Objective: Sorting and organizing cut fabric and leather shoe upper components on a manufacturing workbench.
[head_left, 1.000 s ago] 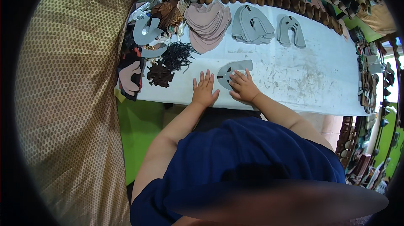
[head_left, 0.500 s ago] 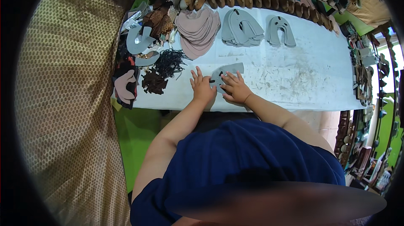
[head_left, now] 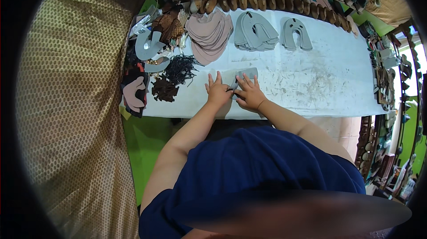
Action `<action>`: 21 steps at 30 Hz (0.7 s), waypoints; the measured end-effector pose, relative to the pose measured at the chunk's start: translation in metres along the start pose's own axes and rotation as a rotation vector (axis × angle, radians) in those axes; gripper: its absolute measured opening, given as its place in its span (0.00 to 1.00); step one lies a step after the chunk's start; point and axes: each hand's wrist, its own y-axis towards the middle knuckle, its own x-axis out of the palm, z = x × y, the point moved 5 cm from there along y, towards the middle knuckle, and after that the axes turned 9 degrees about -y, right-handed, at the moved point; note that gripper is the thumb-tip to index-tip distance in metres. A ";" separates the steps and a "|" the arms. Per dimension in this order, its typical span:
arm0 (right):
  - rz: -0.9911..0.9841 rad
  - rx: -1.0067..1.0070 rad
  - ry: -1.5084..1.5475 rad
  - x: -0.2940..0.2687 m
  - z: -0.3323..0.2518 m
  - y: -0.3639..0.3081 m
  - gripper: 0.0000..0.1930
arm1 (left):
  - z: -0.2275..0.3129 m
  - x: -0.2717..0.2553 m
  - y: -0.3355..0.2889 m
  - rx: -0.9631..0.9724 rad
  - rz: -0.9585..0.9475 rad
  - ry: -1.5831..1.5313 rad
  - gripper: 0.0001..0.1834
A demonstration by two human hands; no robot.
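Both hands worked close together near the front edge of a white table [head_left: 338, 72], palms down. The right hand [head_left: 252, 96] lay on a curved grey piece [head_left: 252, 70], its fingers spread apart and fairly straight, pressing from above with nothing gripped. The grey piece was on the table just in front of the person, mostly under that hand, with its squared end showing past the fingertips. The left hand [head_left: 217, 93] was just beside it, two fingers stretched forward and well parted, the thumb side turned in toward the grey piece. A small dark strip showed between the two hands; it was tiny from this height, so I could not tell whether the left thumb and finger had hold of it or merely touched it.

Beyond the hands stood a fanned pile of pink pieces [head_left: 208, 36], a large pile of grey arches [head_left: 250, 38] and, to the right, a smaller pile of grey arches [head_left: 290, 38] (these had dark marks at the top of the curve). To the left lay a tangle of black straps [head_left: 181, 70], with a heap of dark brown scraps [head_left: 164, 90] in front of it. A row of brown shoe forms [head_left: 262, 2] lined the far edge, and a patterned curtain [head_left: 80, 114] hung at the left.
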 end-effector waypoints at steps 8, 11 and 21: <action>0.057 -0.032 0.037 0.006 0.003 -0.003 0.16 | 0.003 -0.003 0.000 0.107 -0.061 0.042 0.07; 0.097 -0.062 0.065 0.008 0.006 -0.005 0.13 | 0.010 -0.008 0.000 0.182 -0.108 0.136 0.05; 0.435 0.018 0.201 0.004 0.017 -0.009 0.14 | 0.011 -0.002 -0.001 0.280 -0.048 0.059 0.06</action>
